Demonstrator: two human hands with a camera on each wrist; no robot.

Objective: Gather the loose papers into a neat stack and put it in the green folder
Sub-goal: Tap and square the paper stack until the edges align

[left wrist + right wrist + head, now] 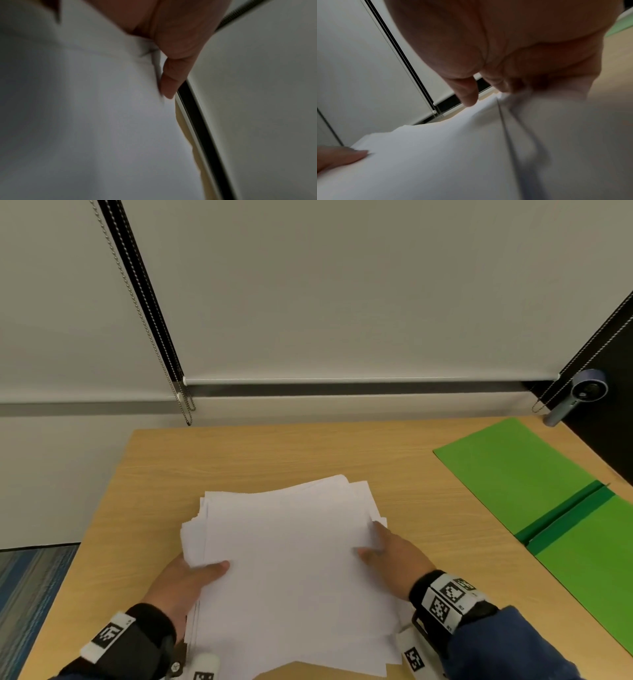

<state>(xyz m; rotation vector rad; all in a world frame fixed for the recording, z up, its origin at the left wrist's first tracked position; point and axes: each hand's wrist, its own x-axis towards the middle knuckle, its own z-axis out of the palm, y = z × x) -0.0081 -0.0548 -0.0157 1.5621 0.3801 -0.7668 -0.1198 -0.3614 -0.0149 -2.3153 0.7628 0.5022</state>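
Papers [291, 559] white, edges uneven.

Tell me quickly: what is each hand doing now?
Left hand: grips the paper stack at its left edge.
Right hand: grips the stack's right edge.

Place: an office or meeting room.
Surface: a light wood-laminate surface [274, 453] set against the window wall.
Window: grey roller blinds [342, 285] drawn down, with bead chains [150, 337] hanging beside them.
Floor: striped blue carpet [30, 594] at the left.
Stationery: loose white papers [291, 559] and an open green folder [513, 474].
Device: a small webcam [587, 390] on a stand in the far right corner.
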